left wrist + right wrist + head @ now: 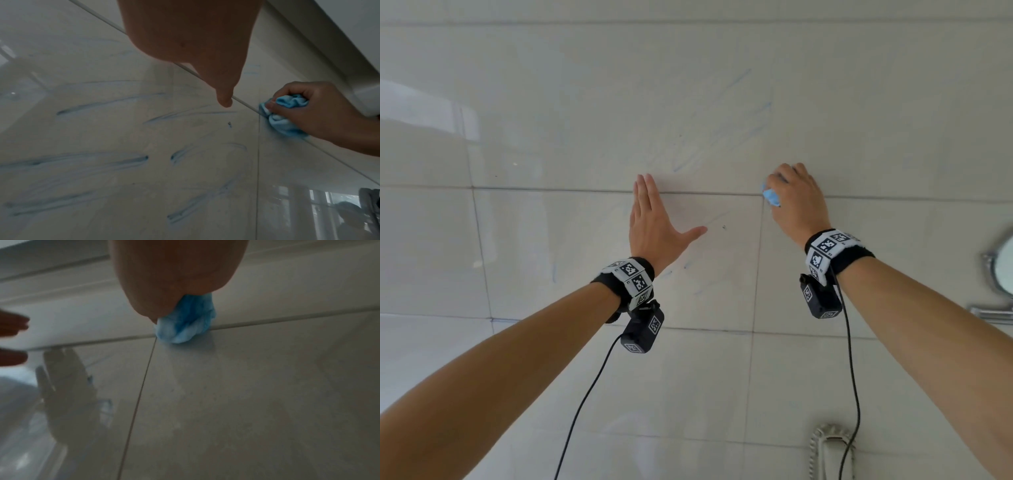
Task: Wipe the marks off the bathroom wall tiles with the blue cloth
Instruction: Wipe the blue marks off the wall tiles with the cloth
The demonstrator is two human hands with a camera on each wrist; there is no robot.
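Note:
Glossy cream wall tiles (585,120) fill the view. Faint blue streak marks (722,133) run diagonally above and between my hands, and more blue marks (127,160) show clearly in the left wrist view. My right hand (796,195) grips a bunched blue cloth (771,197) and presses it on the wall where two grout lines cross; the same cloth (284,113) (185,321) shows in both wrist views. My left hand (654,219) lies flat on the tiles with straight fingers and the thumb spread, to the left of the cloth. A small dark speck (724,227) sits between the hands.
A round chrome mirror (1001,263) and a metal bracket (993,313) are at the right edge. A metal fitting (830,448) sits low on the wall. Black cables (852,377) hang from both wrist cameras.

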